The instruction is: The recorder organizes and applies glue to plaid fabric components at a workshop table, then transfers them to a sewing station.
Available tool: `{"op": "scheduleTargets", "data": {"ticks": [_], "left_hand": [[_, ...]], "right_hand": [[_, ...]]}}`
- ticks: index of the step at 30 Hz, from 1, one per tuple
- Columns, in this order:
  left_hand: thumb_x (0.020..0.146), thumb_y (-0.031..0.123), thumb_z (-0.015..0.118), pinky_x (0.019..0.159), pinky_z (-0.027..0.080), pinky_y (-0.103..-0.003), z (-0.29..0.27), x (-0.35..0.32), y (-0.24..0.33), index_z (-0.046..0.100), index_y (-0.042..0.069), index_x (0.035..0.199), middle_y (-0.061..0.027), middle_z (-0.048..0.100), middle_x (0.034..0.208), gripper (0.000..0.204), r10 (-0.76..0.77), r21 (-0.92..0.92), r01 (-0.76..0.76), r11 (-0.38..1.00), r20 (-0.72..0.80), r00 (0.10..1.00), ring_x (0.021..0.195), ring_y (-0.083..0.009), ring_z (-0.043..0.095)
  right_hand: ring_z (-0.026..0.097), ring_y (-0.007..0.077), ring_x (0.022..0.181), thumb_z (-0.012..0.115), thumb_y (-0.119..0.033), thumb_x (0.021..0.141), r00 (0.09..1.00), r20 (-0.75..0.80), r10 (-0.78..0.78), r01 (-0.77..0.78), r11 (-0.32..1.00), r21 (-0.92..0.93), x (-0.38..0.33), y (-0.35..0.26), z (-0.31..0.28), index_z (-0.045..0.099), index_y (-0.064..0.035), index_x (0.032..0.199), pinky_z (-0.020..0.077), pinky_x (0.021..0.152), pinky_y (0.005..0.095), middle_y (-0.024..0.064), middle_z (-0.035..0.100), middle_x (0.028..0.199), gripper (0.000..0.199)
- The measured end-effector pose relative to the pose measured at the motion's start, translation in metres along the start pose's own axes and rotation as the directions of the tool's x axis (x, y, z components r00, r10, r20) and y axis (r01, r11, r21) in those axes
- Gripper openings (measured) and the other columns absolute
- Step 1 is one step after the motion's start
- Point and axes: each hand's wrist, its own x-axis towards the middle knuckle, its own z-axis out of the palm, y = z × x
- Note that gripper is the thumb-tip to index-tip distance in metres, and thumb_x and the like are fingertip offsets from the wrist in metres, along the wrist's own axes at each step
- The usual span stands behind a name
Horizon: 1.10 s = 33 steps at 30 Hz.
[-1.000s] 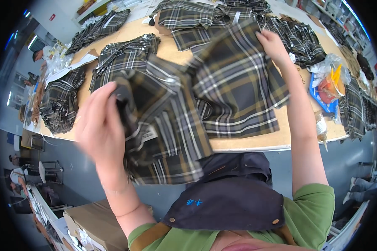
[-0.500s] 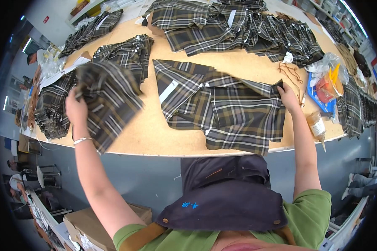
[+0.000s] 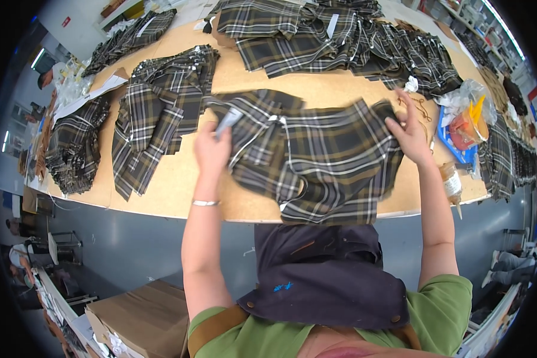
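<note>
A plaid fabric piece (image 3: 334, 143) in black, olive and white lies spread before me at the table's front, folded over in parts and blurred along its upper right edge. My left hand (image 3: 212, 148) grips its left end, just beside a pale paper label (image 3: 228, 121). At the right end my right hand (image 3: 409, 132) has its fingers stretched apart, the thumb against the fabric's edge. Another plaid piece (image 3: 146, 125) rests to the left, partly over a stack of similar pieces (image 3: 191, 65).
A large plaid pile (image 3: 340, 45) covers the back of the wooden table (image 3: 173, 191); another stack (image 3: 74, 149) stands at far left. On the right are a blue tray (image 3: 450, 134) with an orange container (image 3: 468, 128), brown cord (image 3: 423, 110) and a bottle (image 3: 451, 184). A cardboard box (image 3: 143, 316) sits below left.
My left hand has let go of one plaid piece on the left stack and moved right to the spread piece. My right hand's fingers have opened, and the spread fabric has shifted slightly left.
</note>
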Motion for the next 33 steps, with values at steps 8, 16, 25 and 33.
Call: {"op": "scheduleTargets", "data": {"ticks": [8,16,25,33], "left_hand": [[0.078,0.017,0.077,0.087,0.044,-0.032,-0.192,-0.019,0.102,0.054,-0.002,0.114,-0.0110,0.054,0.105,0.047,0.325,0.224,-0.244,0.943,-0.479,0.816,0.097,-0.0209,0.053],[0.089,0.041,0.062,0.069,0.049,-0.045,-0.091,-0.023,0.000,0.065,0.005,0.084,-0.0137,0.064,0.088,0.036,0.288,0.455,-0.318,0.832,0.136,0.948,0.081,-0.0351,0.062],[0.081,0.008,0.059,0.066,0.055,-0.040,-0.094,-0.073,-0.061,0.052,0.004,0.111,-0.0159,0.057,0.097,0.030,0.121,0.783,-0.303,0.543,0.284,0.951,0.088,-0.0337,0.061],[0.082,0.008,0.058,0.066,0.055,-0.037,-0.097,-0.072,-0.083,0.050,0.003,0.100,-0.0135,0.055,0.098,0.020,0.189,0.824,-0.326,0.463,0.267,0.945,0.084,-0.0297,0.062]], "right_hand": [[0.058,0.0071,0.097,0.057,-0.004,0.093,0.997,-0.001,-0.079,0.069,0.871,0.486,0.014,-0.077,-0.038,0.057,-0.0080,0.117,0.0478,0.083,0.0215,0.0008,0.060,0.110,0.025],[0.053,0.0048,0.090,0.060,-0.006,0.091,0.992,0.077,0.103,-0.102,0.994,-0.025,0.023,0.039,-0.060,0.061,-0.0062,0.111,0.0427,0.082,0.0201,-0.0036,0.059,0.100,0.020],[0.060,0.0136,0.090,0.061,-0.004,0.087,0.991,-0.105,-0.080,0.023,0.887,-0.461,0.028,0.079,-0.049,0.064,-0.0039,0.101,0.0453,0.084,0.0267,0.0021,0.066,0.093,0.015],[0.053,0.0343,0.114,0.071,-0.016,0.079,0.903,-0.135,-0.408,0.024,0.360,-0.933,0.011,0.046,-0.027,0.063,-0.0127,0.108,0.0438,0.094,0.0442,0.0107,0.057,0.123,0.031]]}}
